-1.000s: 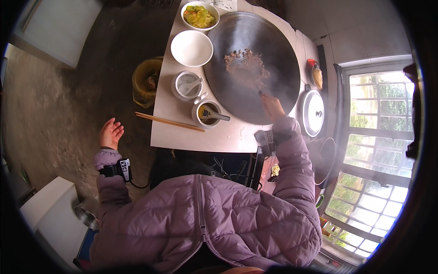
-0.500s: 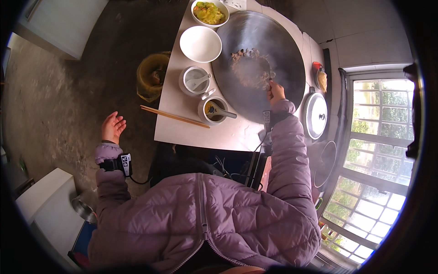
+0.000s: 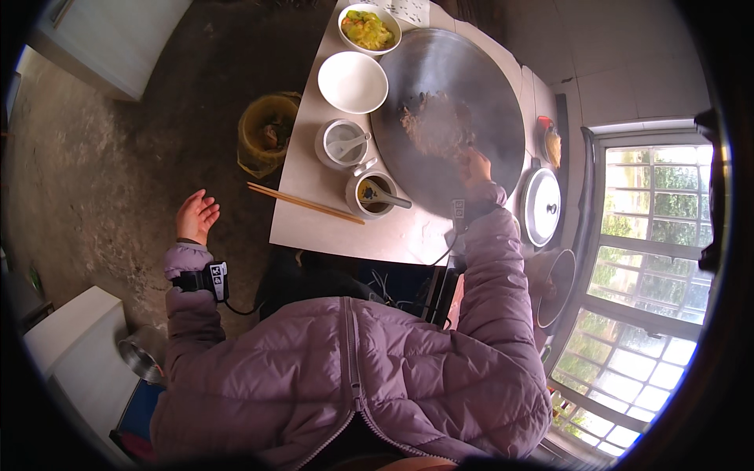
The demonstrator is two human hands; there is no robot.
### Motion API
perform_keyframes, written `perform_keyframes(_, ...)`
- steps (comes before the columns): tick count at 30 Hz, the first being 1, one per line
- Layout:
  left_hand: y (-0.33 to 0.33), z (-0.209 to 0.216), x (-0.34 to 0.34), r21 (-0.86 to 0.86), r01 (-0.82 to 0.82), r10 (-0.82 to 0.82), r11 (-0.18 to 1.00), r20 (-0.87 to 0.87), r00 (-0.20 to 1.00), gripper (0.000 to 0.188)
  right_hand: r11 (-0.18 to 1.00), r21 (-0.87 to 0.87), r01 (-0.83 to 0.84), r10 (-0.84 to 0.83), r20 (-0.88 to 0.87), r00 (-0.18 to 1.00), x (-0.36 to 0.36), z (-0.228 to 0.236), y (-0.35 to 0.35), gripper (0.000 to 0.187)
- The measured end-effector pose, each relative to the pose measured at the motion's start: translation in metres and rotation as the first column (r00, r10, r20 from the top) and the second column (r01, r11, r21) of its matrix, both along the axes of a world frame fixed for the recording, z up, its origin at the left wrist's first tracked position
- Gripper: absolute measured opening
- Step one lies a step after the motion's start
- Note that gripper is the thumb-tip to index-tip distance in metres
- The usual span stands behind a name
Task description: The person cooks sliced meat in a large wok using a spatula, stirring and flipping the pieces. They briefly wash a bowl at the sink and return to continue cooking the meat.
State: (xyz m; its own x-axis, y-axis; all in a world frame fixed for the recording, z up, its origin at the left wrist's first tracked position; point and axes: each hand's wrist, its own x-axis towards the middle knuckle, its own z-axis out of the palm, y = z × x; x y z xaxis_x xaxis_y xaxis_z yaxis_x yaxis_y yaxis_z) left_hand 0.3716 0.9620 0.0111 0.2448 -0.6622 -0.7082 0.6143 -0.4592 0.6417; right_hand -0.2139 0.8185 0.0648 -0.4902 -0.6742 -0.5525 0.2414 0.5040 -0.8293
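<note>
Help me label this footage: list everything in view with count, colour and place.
Counter: 1, white, centre
Wok: 1, dark grey, in counter
Food heap: 1, brown, in wok
Utensil: 1, dark, over wok
Bowls: 2, white, left of wok
Chopped food: 1 portion, yellow, far bowl
Jars: 2, white, nearer than bowls
Spoons: 2, pale, one per jar
Chopsticks: 2, light brown, counter's left edge
Lid: 1, silver, right of wok
Bin: 1, yellow, left
Pot: 1, silver, lower left
Cabinets: 2, white, far left
Window: 1, grey, right
Jacket: 1, mauve, lower middle
Left hand: 1, bare, left, open
Right hand: 1, bare, over wok, gripping utensil
</note>
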Motion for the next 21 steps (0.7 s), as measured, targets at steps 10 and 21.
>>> perform_keyframes(10, -0.001, -0.008, 0.004, 0.005, 0.015, -0.015, 1.000, -0.022, 1.000, 0.021, 0.939, 0.085, -0.332, 0.320, 0.129, 0.938, 0.007, 0.046, 0.036, 0.022)
perform_keyframes(21, -0.005, -0.005, 0.005, -0.013, 0.036, -0.036, 0.999, -0.012, 0.999, 0.022, 0.996, 0.058, -0.068, 0.074, -0.113, 0.991, 0.023, 0.004, 0.010, 0.014)
